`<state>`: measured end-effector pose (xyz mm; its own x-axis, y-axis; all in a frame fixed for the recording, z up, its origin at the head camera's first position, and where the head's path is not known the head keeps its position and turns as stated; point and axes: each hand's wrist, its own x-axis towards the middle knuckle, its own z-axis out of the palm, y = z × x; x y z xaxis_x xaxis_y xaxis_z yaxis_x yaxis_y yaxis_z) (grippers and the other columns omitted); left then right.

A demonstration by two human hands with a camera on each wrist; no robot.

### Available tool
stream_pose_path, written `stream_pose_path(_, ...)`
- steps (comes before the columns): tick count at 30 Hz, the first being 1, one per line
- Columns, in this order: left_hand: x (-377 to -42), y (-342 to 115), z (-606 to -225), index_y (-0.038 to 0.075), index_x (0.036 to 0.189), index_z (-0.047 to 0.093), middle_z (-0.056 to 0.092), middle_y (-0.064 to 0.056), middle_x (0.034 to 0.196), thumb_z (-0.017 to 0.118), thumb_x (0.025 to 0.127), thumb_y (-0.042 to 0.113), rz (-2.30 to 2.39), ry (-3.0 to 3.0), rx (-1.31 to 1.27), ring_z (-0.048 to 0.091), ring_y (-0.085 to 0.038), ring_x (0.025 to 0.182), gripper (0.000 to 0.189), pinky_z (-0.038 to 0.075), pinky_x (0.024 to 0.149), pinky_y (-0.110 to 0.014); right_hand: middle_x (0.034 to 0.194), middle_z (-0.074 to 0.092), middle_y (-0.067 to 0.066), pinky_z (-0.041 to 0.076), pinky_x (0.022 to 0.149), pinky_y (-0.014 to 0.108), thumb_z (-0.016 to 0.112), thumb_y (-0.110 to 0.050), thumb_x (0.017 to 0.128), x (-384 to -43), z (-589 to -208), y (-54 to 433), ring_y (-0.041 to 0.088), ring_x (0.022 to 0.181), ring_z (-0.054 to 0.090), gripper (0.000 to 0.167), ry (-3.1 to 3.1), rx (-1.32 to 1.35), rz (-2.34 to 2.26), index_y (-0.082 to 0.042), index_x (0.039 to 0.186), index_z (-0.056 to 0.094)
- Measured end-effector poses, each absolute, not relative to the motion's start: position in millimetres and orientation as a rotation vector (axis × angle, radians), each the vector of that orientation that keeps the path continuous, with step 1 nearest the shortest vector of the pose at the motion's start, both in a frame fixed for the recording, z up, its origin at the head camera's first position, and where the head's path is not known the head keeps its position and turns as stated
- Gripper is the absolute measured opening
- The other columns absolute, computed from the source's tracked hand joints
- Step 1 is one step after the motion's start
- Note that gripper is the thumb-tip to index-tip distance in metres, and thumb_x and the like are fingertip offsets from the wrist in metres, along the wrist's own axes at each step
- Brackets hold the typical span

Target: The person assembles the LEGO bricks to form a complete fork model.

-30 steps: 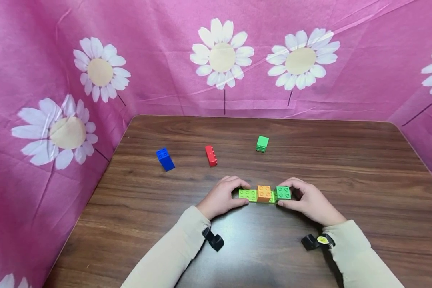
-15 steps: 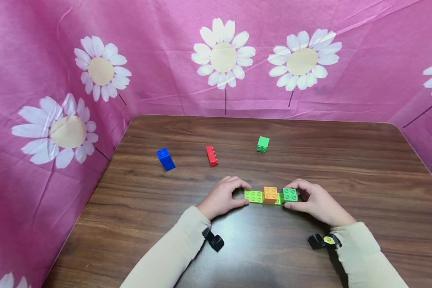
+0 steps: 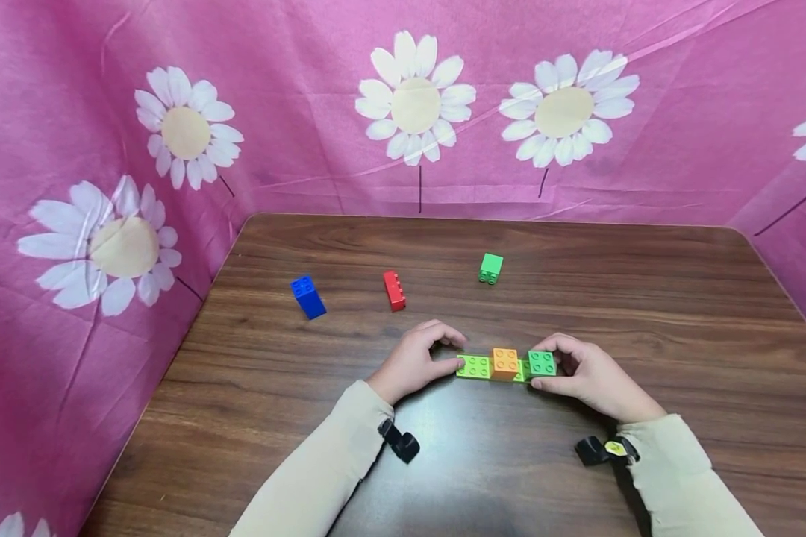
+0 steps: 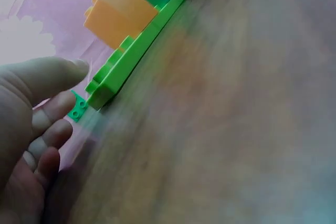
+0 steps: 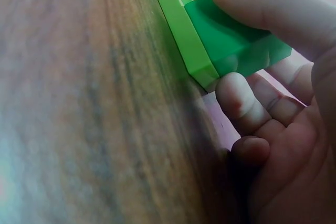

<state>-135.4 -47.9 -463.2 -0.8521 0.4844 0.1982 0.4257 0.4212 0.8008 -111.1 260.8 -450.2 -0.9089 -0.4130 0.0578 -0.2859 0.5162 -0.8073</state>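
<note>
On the table lies a long light-green toy building brick point(image 3: 473, 366), bearing an orange brick point(image 3: 505, 362) near its middle and a darker green brick point(image 3: 542, 363) at its right end. My right hand point(image 3: 598, 380) pinches that darker green brick, thumb on its near side; the right wrist view shows the thumb against the green brick point(image 5: 231, 35). Beside the left end of the long brick is my left hand point(image 3: 413, 362), fingers loosely bent with a gap between thumb and forefinger. In the left wrist view the left hand point(image 4: 26, 108) holds nothing.
Farther back on the brown wooden table point(image 3: 611, 283) lie a blue brick point(image 3: 309, 297), a red brick point(image 3: 395, 291) and another green brick point(image 3: 490, 268). A pink cloth point(image 3: 309, 112) with white daisies hangs behind the table and at its sides.
The brick assembly has shifted slightly right with my right hand, then stayed still. My left hand has let go of the long brick's left end and lifted a little.
</note>
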Motion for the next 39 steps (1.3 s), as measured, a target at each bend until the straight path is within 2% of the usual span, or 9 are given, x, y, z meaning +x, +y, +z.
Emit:
stream_pose_path(13, -175, -33, -465, 0.005, 0.110, 0.070, 0.068, -0.002, 0.104, 0.077, 0.088, 0.009, 1.643, 2.570, 0.683, 0.062, -0.015, 0.097, 0.024, 0.051, 0.088, -0.026, 0.092, 0.065, -0.002, 0.048, 0.063, 0.024, 0.088, -0.020, 0.079, -111, -449, 259, 0.010, 0.074, 0.057, 0.034, 2.586, -0.566, -1.380, -0.019, 0.106, 0.068)
stream_pose_path(23, -208, -25, -467, 0.011, 0.110, 0.070, 0.070, 0.001, 0.102, 0.077, 0.090, 0.014, 1.669, 2.599, 0.548, 0.062, -0.010, 0.093, 0.022, 0.051, 0.085, -0.023, 0.093, 0.064, -0.002, 0.046, 0.062, 0.026, 0.087, -0.025, 0.079, -109, -450, 258, 0.012, 0.074, 0.055, 0.035, 2.592, -0.531, -1.354, -0.021, 0.108, 0.068)
stream_pose_path(28, -221, -21, -466, 0.008, 0.110, 0.070, 0.072, -0.001, 0.102, 0.077, 0.090, 0.013, 1.737, 2.560, 0.490, 0.064, -0.011, 0.093, 0.022, 0.052, 0.085, -0.023, 0.094, 0.064, -0.002, 0.046, 0.062, 0.025, 0.088, -0.024, 0.079, -109, -449, 259, 0.012, 0.074, 0.055, 0.035, 2.599, -0.527, -1.354, -0.022, 0.107, 0.068)
stream_pose_path(33, -233, -17, -466, 0.010, 0.110, 0.069, 0.070, 0.000, 0.103, 0.077, 0.090, 0.015, 1.711, 2.558, 0.458, 0.063, -0.011, 0.095, 0.022, 0.051, 0.087, -0.024, 0.094, 0.064, -0.002, 0.048, 0.063, 0.025, 0.087, -0.024, 0.079, -110, -450, 258, 0.012, 0.074, 0.057, 0.034, 2.578, -0.546, -1.374, -0.020, 0.107, 0.068)
stream_pose_path(39, -253, -9, -466, 0.009, 0.113, 0.067, 0.069, -0.003, 0.108, 0.078, 0.089, 0.016, 1.687, 2.544, 0.514, 0.063, -0.014, 0.099, 0.027, 0.050, 0.089, -0.024, 0.091, 0.064, -0.001, 0.049, 0.063, 0.026, 0.088, -0.024, 0.079, -109, -449, 258, 0.012, 0.073, 0.058, 0.035, 2.571, -0.503, -1.365, -0.020, 0.107, 0.068)
